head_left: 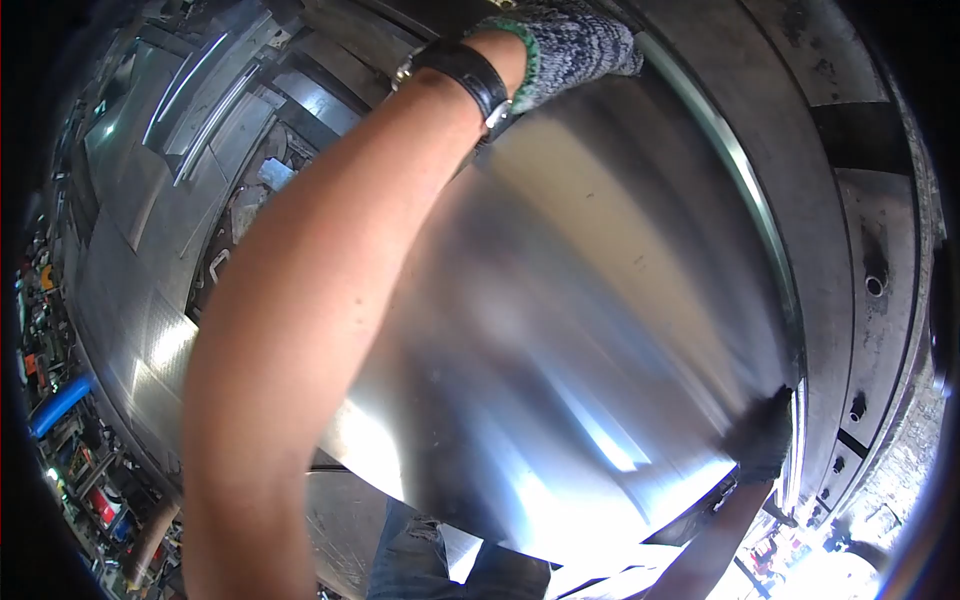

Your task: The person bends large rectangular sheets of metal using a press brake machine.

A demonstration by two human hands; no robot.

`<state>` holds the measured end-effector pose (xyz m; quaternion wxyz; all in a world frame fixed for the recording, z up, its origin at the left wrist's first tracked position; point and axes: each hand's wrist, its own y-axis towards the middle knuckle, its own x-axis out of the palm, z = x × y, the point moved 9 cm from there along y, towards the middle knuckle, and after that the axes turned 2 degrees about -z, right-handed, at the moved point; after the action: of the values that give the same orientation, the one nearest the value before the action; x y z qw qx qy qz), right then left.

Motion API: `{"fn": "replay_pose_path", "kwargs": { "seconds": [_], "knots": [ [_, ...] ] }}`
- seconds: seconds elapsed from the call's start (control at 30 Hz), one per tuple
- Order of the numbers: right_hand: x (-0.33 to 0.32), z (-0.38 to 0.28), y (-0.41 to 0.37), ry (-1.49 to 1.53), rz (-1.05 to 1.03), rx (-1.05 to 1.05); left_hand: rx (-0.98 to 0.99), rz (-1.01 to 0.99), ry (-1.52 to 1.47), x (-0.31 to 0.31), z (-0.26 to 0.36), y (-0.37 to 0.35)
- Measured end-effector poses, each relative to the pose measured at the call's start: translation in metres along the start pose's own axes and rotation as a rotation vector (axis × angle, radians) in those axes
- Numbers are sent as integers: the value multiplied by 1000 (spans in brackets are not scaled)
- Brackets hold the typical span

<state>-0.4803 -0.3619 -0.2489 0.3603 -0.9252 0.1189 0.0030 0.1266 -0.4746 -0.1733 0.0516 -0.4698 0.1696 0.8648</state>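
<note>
A large, shiny metal sheet [560,330] fills the middle of the view, bright with reflections. My left hand [570,55], in a grey knitted glove with a green cuff, grips the sheet at its far left corner. The glove's fingers are close together, and their undersides are hidden. A dark-strapped watch [465,75] circles my left wrist. Down at the near right corner, my right hand [765,440] wears a dark glove and is closed on the sheet's edge, its fingers hard to make out in shadow. Along the sheet's right side runs a bright metal bar [745,165].
Further metal plates and strips [130,190] lie at the left. Cluttered tools and parts, with a blue tube-like piece [62,405], fill the far left edge. At right stands a heavy machine body [870,230] with protruding round pegs. My jeans [410,560] show below the sheet.
</note>
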Motion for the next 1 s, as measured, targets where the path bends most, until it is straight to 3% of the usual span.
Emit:
{"fn": "replay_pose_path", "kwargs": {
  "seconds": [0.1, 0.13, 0.17, 0.27, 0.37, 0.4, 0.6, 0.67, 0.7, 0.77, 0.83, 0.9, 0.97, 1.0],
  "knots": [
    [21, -15, -20, -98, 179, -90, -30, -12, 51, -7, 4, -6],
    [29, -38, -36, -389, 357, -351, -49, -11, 26, -7, 3, -5],
    [12, -34, -26, -386, 362, -351, -43, -13, 25, -3, 0, -5],
    [-26, -40, -1, -1349, 162, -766, 130, 114, 191, 3, 3, -5],
    [-3, -44, -16, -1461, 199, -681, 208, 209, 306, 7, 7, -9],
    [12, -47, -22, -1513, 213, -642, 271, 323, 251, 7, 4, -11],
    [42, -52, -38, -1611, 221, -580, 182, 220, 244, 9, 4, -9],
    [14, -32, -23, -460, 112, -227, 152, 187, 225, 12, -1, -8],
    [16, -29, -23, -462, 113, -228, 218, 278, 222, 7, 6, -13],
    [59, -57, -50, -1506, 292, -838, 286, 372, 218, 0, 10, -18],
    [53, -58, -45, -1438, 252, -730, 218, 272, 145, 7, 1, -13],
    [34, -52, -34, -1368, 213, -624, 237, 321, 152, 6, -1, -15],
    [10, -53, -26, -1393, 246, -881, 257, 365, 158, 5, 2, -17],
    [5, -56, -23, -1395, 248, -881, 220, 328, 188, 8, 2, -14]
  ]
}}
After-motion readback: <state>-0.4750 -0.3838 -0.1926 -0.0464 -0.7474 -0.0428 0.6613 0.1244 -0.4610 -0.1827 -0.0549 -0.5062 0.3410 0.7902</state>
